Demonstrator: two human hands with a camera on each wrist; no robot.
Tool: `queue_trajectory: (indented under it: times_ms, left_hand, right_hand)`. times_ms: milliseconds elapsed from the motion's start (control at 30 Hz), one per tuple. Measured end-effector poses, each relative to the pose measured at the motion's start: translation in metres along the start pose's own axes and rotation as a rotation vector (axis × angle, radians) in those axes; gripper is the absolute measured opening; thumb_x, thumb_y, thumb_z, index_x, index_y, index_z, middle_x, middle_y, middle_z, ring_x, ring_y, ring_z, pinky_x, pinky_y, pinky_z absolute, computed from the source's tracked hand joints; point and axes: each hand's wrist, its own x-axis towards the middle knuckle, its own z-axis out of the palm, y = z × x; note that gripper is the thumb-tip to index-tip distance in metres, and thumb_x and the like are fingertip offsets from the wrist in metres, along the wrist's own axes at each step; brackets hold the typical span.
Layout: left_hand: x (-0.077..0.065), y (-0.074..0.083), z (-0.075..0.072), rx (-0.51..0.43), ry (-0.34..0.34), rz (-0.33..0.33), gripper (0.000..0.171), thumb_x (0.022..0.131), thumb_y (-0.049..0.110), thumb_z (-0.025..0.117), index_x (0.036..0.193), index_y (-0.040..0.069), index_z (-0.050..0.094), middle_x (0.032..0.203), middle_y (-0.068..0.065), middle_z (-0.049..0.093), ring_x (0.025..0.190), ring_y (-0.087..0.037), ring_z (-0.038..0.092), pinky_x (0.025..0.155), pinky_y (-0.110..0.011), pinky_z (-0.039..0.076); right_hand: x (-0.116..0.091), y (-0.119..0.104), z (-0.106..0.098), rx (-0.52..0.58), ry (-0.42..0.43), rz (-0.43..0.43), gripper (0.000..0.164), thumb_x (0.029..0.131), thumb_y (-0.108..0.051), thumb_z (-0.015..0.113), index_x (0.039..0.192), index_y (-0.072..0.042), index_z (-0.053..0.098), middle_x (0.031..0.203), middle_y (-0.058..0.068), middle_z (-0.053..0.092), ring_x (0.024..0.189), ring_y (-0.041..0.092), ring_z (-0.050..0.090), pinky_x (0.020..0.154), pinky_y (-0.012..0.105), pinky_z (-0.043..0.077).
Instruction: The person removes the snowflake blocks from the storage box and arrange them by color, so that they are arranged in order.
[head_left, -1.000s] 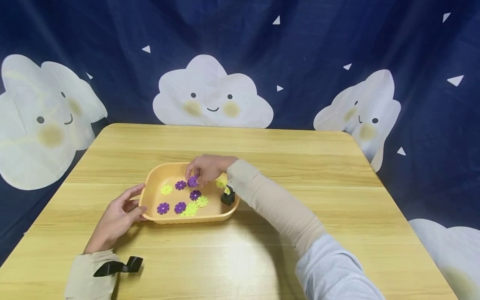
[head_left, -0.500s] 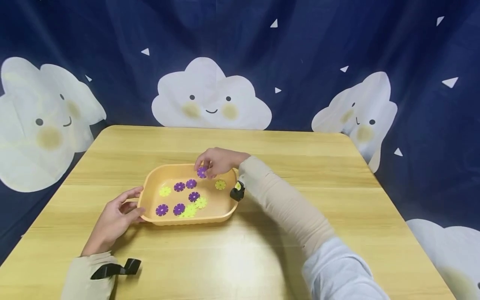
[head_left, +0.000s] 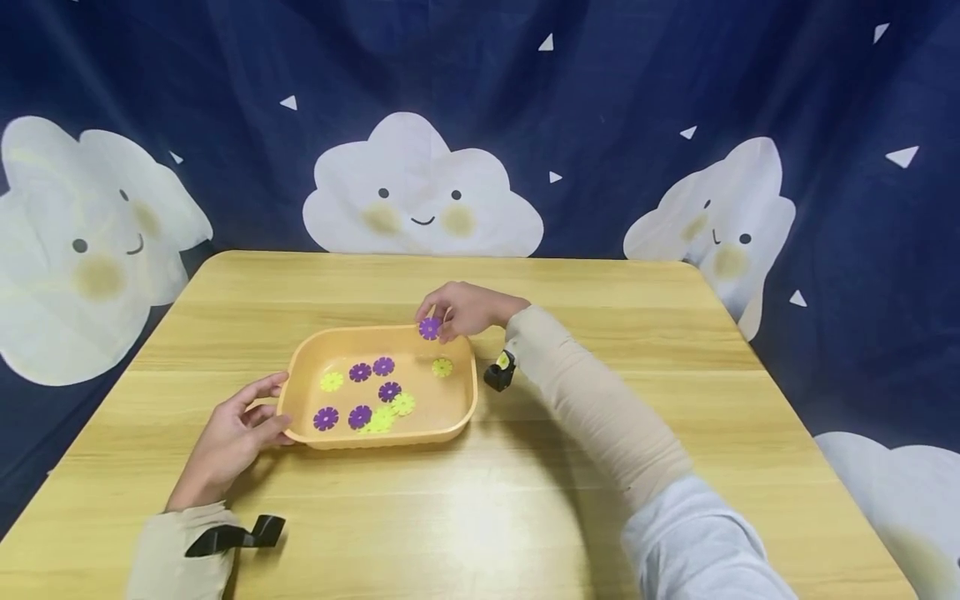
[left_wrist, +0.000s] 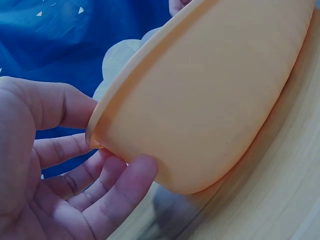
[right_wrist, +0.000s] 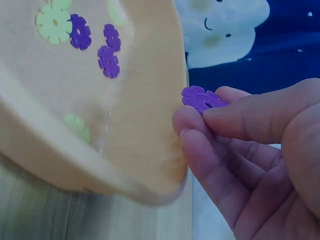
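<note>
- A purple disc [head_left: 430, 328] with a notched edge is at the far edge of the orange tray [head_left: 444, 410], near the tray's far right corner; whether it touches the rim I cannot tell.
- The right hand [head_left: 467, 308] has its grip on that disc, pinching it between thumb and fingers, the remaining fingers bent below.
- The right wrist sits beyond the tray's far right corner, the hand pointing left with its knuckles up.
- The right forearm, in a beige wrap [head_left: 592, 404], slants from the bench's near right part toward the tray's far right corner, ending in a grey sleeve [head_left: 705, 542] at the elbow side.
- A black strap [head_left: 499, 375] hangs below the right wrist, just beside the tray's right edge.
- The left hand [head_left: 238, 436] holds the tray's left edge, its grip closed around the rim, with one digit resting against the outer wall.
- The left forearm rises from the bench's near left corner, wearing a black band [head_left: 234, 536] over its wrap.
- Inside the tray lie five more purple discs [head_left: 326, 418], with one yellow disc [head_left: 332, 381] toward the left edge, another toward the right edge, and overlapping yellow ones by the near edge.
- The tray stands left of centre on the wooden bench [head_left: 600, 333].
- Past the bench's far edge hangs a blue curtain [head_left: 480, 83] with white clouds.
</note>
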Motion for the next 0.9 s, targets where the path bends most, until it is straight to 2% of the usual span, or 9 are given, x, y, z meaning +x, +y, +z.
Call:
queue_trajectory:
  times_ms: [233,433,533,667,833,900]
  left_hand:
    - [-0.001,-0.001,0.000,-0.047,0.000,-0.002,0.062,0.088,-0.010,0.063,0.144,-0.006,0.036,0.117,-0.015,0.035,0.082,-0.014,0.061,0.065,-0.034,0.062]
    - [-0.001,-0.003,0.001,-0.118,0.003,0.027,0.059,0.088,-0.013,0.061,0.142,-0.008,0.037,0.116,-0.015,0.035,0.080,-0.010,0.062,0.063,-0.031,0.062]
    - [-0.001,-0.003,0.002,-0.145,0.007,0.033,0.059,0.087,-0.015,0.060,0.141,-0.008,0.038,0.116,-0.015,0.036,0.080,-0.010,0.062,0.063,-0.030,0.061]
    - [0.000,-0.003,0.003,-0.154,0.013,0.030,0.059,0.087,-0.016,0.059,0.141,-0.009,0.038,0.116,-0.016,0.035,0.079,-0.010,0.062,0.064,-0.029,0.061]
    - [0.001,-0.001,0.004,-0.147,0.021,0.019,0.059,0.087,-0.017,0.058,0.141,-0.010,0.036,0.116,-0.017,0.034,0.078,-0.011,0.062,0.063,-0.028,0.061]
    - [0.001,0.000,0.005,-0.153,0.025,0.012,0.059,0.086,-0.017,0.058,0.141,-0.011,0.036,0.116,-0.017,0.034,0.078,-0.011,0.062,0.063,-0.028,0.061]
  right_hand:
    - [-0.012,0.009,-0.006,0.082,0.044,0.051,0.039,0.083,0.009,0.063,0.119,-0.005,0.064,0.096,0.009,0.067,0.085,0.020,0.067,0.077,0.033,0.060]
    - [-0.020,0.018,-0.010,0.177,0.082,0.061,0.034,0.086,0.011,0.060,0.118,0.001,0.062,0.093,0.013,0.068,0.083,0.027,0.068,0.082,0.048,0.059]
    - [-0.024,0.024,-0.012,0.145,0.110,0.054,0.032,0.086,0.008,0.062,0.118,0.003,0.063,0.092,0.012,0.068,0.084,0.026,0.067,0.081,0.040,0.060]
    - [-0.030,0.033,-0.015,0.111,0.145,0.069,0.030,0.086,0.005,0.063,0.116,0.001,0.064,0.089,0.010,0.068,0.083,0.027,0.067,0.073,0.030,0.059]
    - [-0.038,0.043,-0.016,0.185,0.163,0.103,0.029,0.088,0.007,0.061,0.116,0.004,0.062,0.090,0.015,0.067,0.085,0.042,0.066,0.076,0.043,0.060]
    - [-0.041,0.046,-0.016,0.203,0.165,0.109,0.030,0.088,0.007,0.061,0.118,0.005,0.061,0.091,0.016,0.067,0.086,0.043,0.066,0.079,0.047,0.060]
